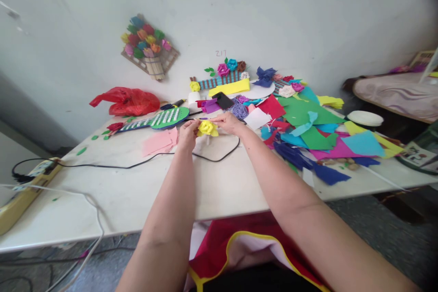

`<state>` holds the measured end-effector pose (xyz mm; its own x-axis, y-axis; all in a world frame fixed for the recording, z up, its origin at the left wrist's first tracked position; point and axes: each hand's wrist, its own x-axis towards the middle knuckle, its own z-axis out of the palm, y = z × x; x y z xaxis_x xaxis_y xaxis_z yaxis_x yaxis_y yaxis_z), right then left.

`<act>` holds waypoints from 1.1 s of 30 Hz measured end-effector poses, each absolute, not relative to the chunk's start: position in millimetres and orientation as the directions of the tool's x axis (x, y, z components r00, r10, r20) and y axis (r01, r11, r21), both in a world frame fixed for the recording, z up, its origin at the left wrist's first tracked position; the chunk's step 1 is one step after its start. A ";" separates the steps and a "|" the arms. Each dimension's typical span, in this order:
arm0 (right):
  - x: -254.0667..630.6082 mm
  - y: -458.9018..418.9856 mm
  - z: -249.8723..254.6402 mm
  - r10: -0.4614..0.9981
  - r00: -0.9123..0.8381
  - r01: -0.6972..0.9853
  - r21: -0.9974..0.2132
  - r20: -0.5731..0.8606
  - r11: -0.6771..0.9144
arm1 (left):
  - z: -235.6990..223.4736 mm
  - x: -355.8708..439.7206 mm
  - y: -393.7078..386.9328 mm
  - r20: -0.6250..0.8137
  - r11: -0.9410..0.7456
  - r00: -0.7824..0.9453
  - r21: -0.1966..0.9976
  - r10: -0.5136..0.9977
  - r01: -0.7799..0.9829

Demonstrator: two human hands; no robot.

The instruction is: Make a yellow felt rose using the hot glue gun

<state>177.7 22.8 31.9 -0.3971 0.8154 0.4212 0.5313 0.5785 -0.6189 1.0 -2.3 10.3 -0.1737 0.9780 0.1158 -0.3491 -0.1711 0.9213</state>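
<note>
A yellow crepe-paper flower (208,128) is held just above the white table, between my two hands. My left hand (189,133) pinches its left side with closed fingers. On the other side, my right hand (228,122) is closed too, its fingertips at the flower's upper right edge. Just left of my left hand lie pink paper pieces (160,141). Behind them rests a green and blue racket-shaped piece (169,118) with white woven strips and a red paper flower (115,127) at its handle end. A black cable (219,160) loops beneath the held flower.
Colourful paper sheets (308,118) are heaped on the right side of the table. A red plastic bag (132,101), a dark phone (222,100) and purple yarn (238,108) lie toward the wall. A power strip (30,191) sits at the left edge, with cables across the table.
</note>
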 end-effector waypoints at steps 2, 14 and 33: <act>178.0 23.3 31.3 0.817 -0.396 0.529 -0.623 0.420 0.576 | 9.0 0.4 -1.4 0.120 -0.168 -0.153 0.918 0.981 -0.360; 178.4 24.8 30.2 0.793 -0.413 0.542 -0.579 0.448 0.610 | 12.7 2.1 -5.8 0.121 -0.165 -0.141 0.916 0.983 -0.366; 177.4 23.6 32.2 0.738 -0.472 0.545 -0.498 0.483 0.675 | 6.6 -1.7 0.8 0.096 -0.138 -0.117 0.890 0.988 -0.435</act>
